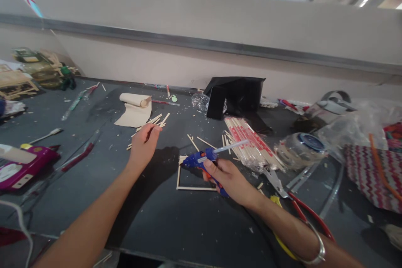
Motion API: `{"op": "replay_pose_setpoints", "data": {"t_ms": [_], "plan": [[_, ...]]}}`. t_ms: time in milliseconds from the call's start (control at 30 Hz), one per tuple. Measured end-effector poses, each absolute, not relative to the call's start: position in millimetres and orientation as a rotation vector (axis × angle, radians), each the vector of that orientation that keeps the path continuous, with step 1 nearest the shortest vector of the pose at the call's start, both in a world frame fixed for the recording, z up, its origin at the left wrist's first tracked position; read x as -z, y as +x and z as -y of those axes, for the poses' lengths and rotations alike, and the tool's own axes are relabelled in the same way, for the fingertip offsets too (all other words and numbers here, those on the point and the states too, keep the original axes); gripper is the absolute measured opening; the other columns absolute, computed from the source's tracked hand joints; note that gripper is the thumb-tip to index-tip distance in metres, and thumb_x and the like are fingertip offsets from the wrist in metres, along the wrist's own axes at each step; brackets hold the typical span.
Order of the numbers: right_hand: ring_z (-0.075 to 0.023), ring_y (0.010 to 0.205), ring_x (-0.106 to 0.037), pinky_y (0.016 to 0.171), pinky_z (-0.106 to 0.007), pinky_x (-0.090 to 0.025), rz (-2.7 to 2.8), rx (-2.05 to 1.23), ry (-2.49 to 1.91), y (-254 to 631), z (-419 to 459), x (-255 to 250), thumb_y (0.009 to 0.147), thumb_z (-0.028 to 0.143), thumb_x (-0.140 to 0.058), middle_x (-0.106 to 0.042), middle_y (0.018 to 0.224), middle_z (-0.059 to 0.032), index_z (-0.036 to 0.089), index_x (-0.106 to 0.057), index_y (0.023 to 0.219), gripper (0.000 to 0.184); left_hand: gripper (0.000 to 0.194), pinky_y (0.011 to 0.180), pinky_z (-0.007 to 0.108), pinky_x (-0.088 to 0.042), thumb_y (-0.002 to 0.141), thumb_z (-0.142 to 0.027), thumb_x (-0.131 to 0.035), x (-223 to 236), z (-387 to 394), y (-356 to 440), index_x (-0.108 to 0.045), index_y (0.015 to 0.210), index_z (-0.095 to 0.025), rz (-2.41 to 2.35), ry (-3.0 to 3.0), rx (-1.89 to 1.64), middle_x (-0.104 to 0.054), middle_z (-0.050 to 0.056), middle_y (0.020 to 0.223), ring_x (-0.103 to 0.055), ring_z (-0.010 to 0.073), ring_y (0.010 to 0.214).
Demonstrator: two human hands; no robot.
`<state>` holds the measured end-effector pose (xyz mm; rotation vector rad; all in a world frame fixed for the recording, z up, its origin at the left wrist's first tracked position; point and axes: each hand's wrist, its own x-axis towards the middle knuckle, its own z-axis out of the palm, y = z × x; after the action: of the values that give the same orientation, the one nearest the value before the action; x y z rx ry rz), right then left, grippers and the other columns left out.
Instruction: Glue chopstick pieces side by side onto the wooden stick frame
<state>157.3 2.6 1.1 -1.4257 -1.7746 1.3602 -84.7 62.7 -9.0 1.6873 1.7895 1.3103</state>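
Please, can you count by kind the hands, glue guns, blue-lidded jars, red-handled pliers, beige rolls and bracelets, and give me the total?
Hands: 2 (left hand, right hand)
Glue gun: 1
Blue-lidded jar: 1
Red-handled pliers: 1
Beige roll: 1
Bracelet: 1
Total: 7

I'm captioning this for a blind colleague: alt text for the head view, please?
A person's right hand points a blue glue gun at a corner of a small stick frame on a dark table; the left hand is at some loose sticks. Around them lie pliers, a beige roll and packaged sticks.
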Motion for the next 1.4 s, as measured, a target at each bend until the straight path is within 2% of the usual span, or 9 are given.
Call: {"op": "replay_pose_setpoints", "data": {"t_ms": [867,1400], "plan": [[-0.0088,0.049,-0.047,0.047,-0.02,-0.038,1.814,-1.31,-1.425,156.3,-1.7,2.9,0.087,0.066,-0.036,-0.049,0.061,0.0007,0.017,-0.052,0.065,0.056,0.026,0.055,0.023,-0.036,0.085,-0.037,-0.045,9.0,-62.5,-84.3,-0.064,0.082,-0.019,-1.809,1.711,-1.298,-0.054,-0.003,0.062,-0.048,0.0132,0.058],[-0.0084,0.047,-0.045,0.044,-0.02,-0.036,1.817,-1.301,-1.434,157.3,-0.9,-0.8,0.087,0.065,-0.036,-0.046,0.056,0.0017,0.017,-0.051,0.063,0.056,0.025,0.056,0.023,-0.036,0.085,-0.036,-0.045,9.2,-63.1,-84.4,-0.063,0.081,-0.019,-1.788,1.697,-1.309,-0.053,-0.003,0.062,-0.048,0.013,0.057]]}}
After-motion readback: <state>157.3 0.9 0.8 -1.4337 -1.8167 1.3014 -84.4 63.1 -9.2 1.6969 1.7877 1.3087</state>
